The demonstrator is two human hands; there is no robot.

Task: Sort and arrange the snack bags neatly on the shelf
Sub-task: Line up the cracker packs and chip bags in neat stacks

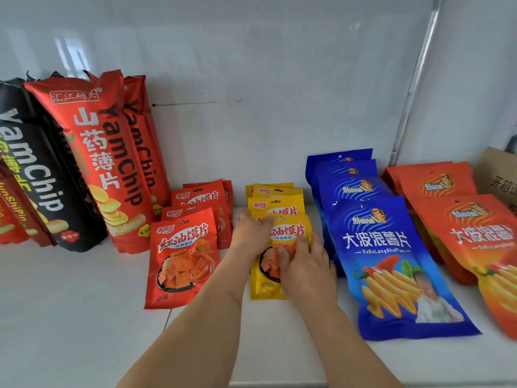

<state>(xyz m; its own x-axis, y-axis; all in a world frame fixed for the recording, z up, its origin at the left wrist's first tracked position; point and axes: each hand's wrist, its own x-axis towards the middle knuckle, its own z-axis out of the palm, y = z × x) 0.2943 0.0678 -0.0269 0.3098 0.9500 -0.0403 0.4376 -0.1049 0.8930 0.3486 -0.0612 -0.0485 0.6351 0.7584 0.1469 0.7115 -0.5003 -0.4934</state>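
Shelf: a white flat shelf board (84, 317) against a glossy white back wall, carrying rows of snack bags.
Left hand: the left hand (251, 233) lies palm-down on the top-left part of the front yellow plastic snack bag (288, 233), fingers close together and curled over its upper edge.
Right hand: the right hand (307, 264) presses on the same bag's lower right, fingers slightly spread over the printed food picture.
Yellow stack: more yellow bags (275, 197) overlap behind it, toward the back wall.
Red stack: small red plastic snack bags (181, 256) lie just left of the yellow row.
Blue stack: blue crisp bags (391, 261) lie just right of the hands.
Orange stack: orange crisp bags (461, 219) lie near the shelf's right end.
Tall bags: red yam chip bags (106, 163) and black yam chip bags (36, 163) stand upright at the left end.
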